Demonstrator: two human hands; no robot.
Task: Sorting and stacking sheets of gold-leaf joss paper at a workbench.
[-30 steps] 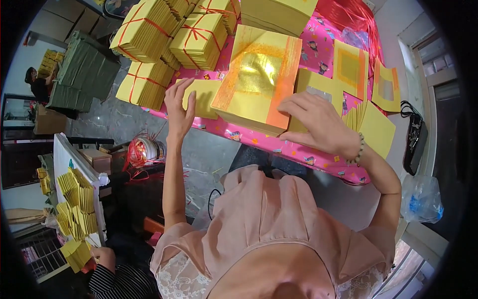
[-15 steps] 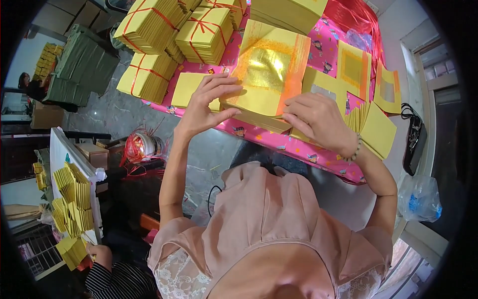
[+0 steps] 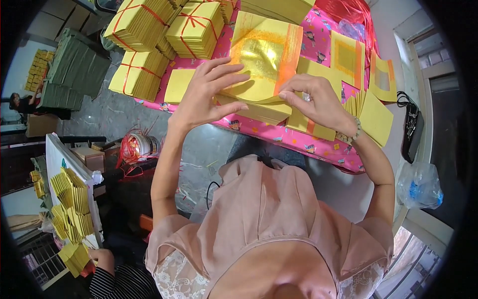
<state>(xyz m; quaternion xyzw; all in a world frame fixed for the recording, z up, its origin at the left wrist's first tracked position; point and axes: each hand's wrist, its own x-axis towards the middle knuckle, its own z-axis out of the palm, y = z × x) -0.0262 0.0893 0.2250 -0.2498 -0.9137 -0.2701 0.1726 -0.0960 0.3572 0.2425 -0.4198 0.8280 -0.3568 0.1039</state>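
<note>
A yellow paper sheet [image 3: 259, 55] with a gold foil square and an orange band lies on top of a stack of yellow paper [image 3: 256, 112] at the table's near edge. My right hand [image 3: 318, 103] pinches its near right corner between thumb and fingers, and that edge curls slightly upward. Over the sheet's near left corner hovers my left hand [image 3: 211, 92], open, its fingers spread and nothing in it. To the right lie more foil-printed sheets [image 3: 347, 78] and a fanned pile of yellow paper [image 3: 374, 122], partly behind my right wrist.
Yellow paper bundles tied with red ribbon [image 3: 194, 32] stand at the back left of the pink patterned tablecloth [image 3: 249, 130]. Red plastic strands [image 3: 348, 12] lie at the back right. A tub with red strands [image 3: 142, 144] is on the floor. A person in striped sleeves [image 3: 119, 283] handles yellow paper at lower left.
My left hand has come off the sheet's left side and its fingers have spread. My right hand now pinches the near right corner and has lifted it a little. The view has shifted slightly.
</note>
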